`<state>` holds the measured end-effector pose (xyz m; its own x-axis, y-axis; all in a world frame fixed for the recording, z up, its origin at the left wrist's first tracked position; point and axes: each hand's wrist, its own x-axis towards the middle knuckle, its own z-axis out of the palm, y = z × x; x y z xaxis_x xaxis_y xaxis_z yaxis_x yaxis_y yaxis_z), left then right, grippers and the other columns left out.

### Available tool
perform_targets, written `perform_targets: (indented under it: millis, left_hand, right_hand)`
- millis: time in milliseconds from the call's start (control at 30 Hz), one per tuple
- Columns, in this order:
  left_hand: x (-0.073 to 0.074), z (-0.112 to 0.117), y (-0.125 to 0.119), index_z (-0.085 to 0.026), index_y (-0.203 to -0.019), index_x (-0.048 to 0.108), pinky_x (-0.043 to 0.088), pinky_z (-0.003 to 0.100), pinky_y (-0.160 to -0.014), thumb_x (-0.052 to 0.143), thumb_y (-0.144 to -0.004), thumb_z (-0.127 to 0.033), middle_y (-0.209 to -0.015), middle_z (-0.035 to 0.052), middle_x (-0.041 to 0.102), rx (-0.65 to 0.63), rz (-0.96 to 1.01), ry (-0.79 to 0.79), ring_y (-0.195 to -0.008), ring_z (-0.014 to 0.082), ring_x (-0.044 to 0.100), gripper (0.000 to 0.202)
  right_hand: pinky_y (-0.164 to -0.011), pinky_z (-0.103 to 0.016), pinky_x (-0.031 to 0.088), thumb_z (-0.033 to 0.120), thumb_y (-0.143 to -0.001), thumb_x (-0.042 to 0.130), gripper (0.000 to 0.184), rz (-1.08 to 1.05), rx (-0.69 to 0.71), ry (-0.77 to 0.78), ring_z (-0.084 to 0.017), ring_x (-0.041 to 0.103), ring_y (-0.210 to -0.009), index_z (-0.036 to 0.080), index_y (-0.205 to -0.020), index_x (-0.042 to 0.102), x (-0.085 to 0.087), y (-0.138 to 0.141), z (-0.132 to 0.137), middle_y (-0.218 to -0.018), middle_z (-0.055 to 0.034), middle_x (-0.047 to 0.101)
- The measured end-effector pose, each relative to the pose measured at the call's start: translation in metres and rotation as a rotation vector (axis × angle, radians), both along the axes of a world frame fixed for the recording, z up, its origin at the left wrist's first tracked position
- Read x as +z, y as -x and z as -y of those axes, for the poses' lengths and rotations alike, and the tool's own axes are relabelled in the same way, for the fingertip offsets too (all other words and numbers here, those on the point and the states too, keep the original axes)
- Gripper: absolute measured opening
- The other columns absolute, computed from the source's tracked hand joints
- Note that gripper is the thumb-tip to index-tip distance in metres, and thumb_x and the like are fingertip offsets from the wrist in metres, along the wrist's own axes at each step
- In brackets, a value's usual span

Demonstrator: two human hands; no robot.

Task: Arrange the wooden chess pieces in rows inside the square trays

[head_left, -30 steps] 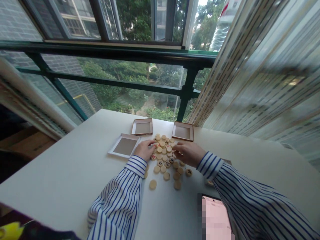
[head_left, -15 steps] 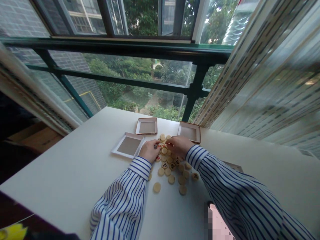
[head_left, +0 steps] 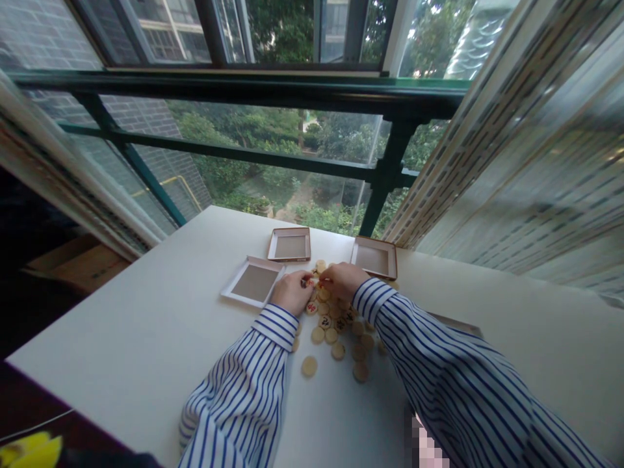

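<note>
A heap of round pale wooden game discs [head_left: 336, 325], some with red or black marks, lies on the white table [head_left: 146, 325]. My left hand [head_left: 291, 291] rests on the heap's left side with its fingers curled over discs. My right hand [head_left: 344, 279] is at the heap's far side, fingertips pinched together on a disc, almost touching the left hand's fingers. Both arms wear blue-and-white striped sleeves. What lies under the hands is hidden.
Three shallow square box trays sit beyond the heap: a white one [head_left: 253, 282] at the left, a brown-rimmed one [head_left: 289, 244] behind, another [head_left: 374, 258] at the right. A window railing [head_left: 385, 175] and curtain [head_left: 511, 162] border the table. A blurred phone [head_left: 429, 448] lies near me.
My right hand has moved left across the heap until it meets the left hand. The left hand has stayed in place. The camera has tilted slightly.
</note>
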<state>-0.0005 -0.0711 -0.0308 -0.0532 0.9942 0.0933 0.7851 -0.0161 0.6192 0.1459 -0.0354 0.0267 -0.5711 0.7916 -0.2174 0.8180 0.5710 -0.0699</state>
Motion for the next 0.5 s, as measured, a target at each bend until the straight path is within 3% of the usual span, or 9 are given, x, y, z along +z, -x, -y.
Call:
perform_targets:
  millis: [500]
  left_hand:
    - [0.0002,-0.0001,0.0032,-0.018,-0.091,0.065,0.046,0.030,-0.072,0.051,-0.073,-0.028,-0.086,0.0057,0.068,0.025,0.005,-0.039,-0.077,0.0181,0.061,0.025]
  right_hand:
    - [-0.068,-0.033,0.044,0.034,-0.081,0.036,0.035,0.043,0.034,0.025,-0.023,0.060,-0.087,0.031,-0.104,0.062,0.0027,0.0031,0.0020,-0.100,-0.0092,0.064]
